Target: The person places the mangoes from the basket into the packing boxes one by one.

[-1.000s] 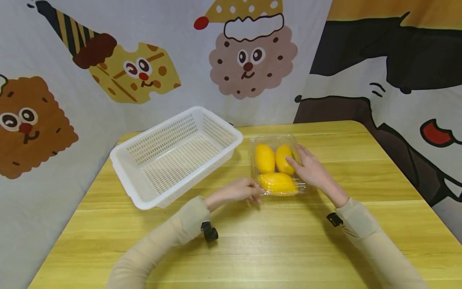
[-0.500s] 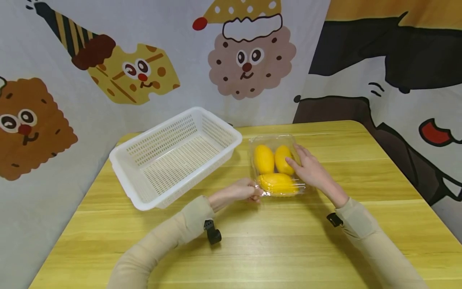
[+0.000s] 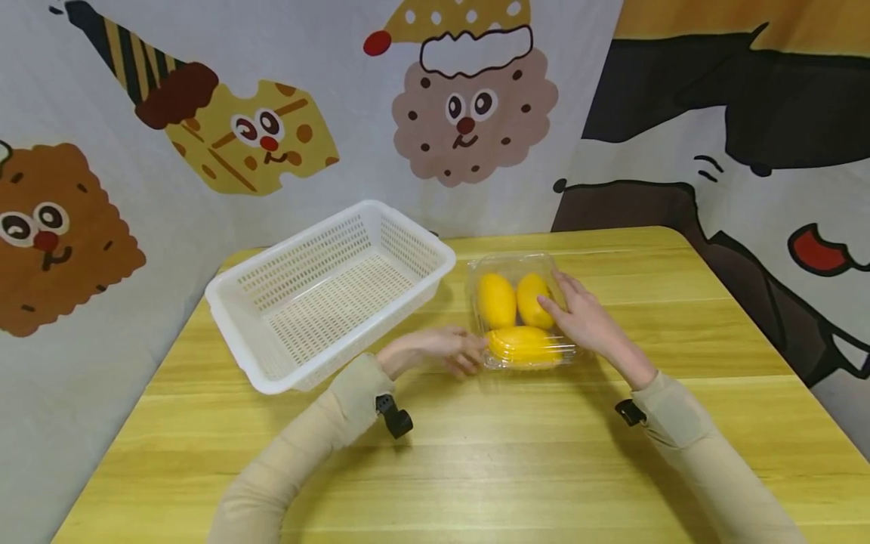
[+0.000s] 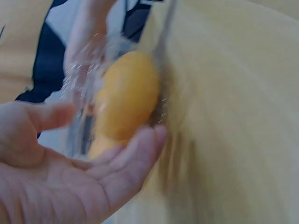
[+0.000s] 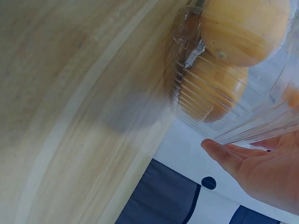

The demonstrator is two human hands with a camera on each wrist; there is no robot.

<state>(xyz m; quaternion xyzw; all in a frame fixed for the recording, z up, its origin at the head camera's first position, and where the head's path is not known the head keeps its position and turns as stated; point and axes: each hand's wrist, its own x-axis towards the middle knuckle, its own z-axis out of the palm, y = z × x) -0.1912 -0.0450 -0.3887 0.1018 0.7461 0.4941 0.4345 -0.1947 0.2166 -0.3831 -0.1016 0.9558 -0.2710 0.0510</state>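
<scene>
A clear plastic clamshell box [image 3: 513, 262] with yellow mangoes [image 3: 523, 346] stands on the table; three mangoes show through the plastic. My right hand [image 3: 588, 317] holds the box at its right side, thumb over the top edge and fingers along the side wall. In the right wrist view the thumb [image 5: 223, 154] lies at the plastic edge. My left hand [image 3: 448, 351] is at the box's front left corner, fingers loosely spread and pinching nothing. Its fingertips [image 4: 156, 135] come close to the box in the blurred left wrist view; whether they touch it I cannot tell.
A white perforated plastic basket [image 3: 401, 316] stands at the back left, with nothing visible inside. The wooden table [image 3: 516, 468] ends at a cartoon-printed cloth [image 3: 353, 45] behind. Black straps with small devices [image 3: 394, 417] sit on both wrists.
My left hand's fingers were curled at the box's front left corner half a second ago; now they are opened out and slightly left. My right hand and the box have hardly moved.
</scene>
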